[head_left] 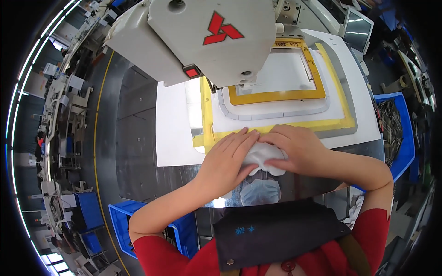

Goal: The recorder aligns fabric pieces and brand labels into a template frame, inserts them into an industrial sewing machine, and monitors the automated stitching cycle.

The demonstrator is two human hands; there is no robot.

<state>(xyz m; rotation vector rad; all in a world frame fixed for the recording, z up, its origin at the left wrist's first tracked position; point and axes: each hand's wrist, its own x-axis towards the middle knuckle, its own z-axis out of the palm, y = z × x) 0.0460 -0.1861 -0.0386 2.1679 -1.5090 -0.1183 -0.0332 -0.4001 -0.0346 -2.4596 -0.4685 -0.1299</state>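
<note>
Both hands meet at the near edge of a white sheet, around a white, soft-looking piece with a lobed lower edge (264, 155). My left hand (226, 158) curves round its left side, with the fingers over the top and the thumb below. My right hand (297, 149) grips the other side, its thumb across the front. The fingers hide part of the piece, and its exact kind does not show. Just beyond the hands, yellow tape (281, 126) borders a grey plate. A yellow frame (276, 96) lies on the white material under the machine head (212, 41).
A pale blue pleated face mask (260, 192) shows at the near table edge. Blue bins stand beside the table, one on the left (122, 214) and one with dark cloth on the right (405, 154). A screen (358, 30) is at the far right.
</note>
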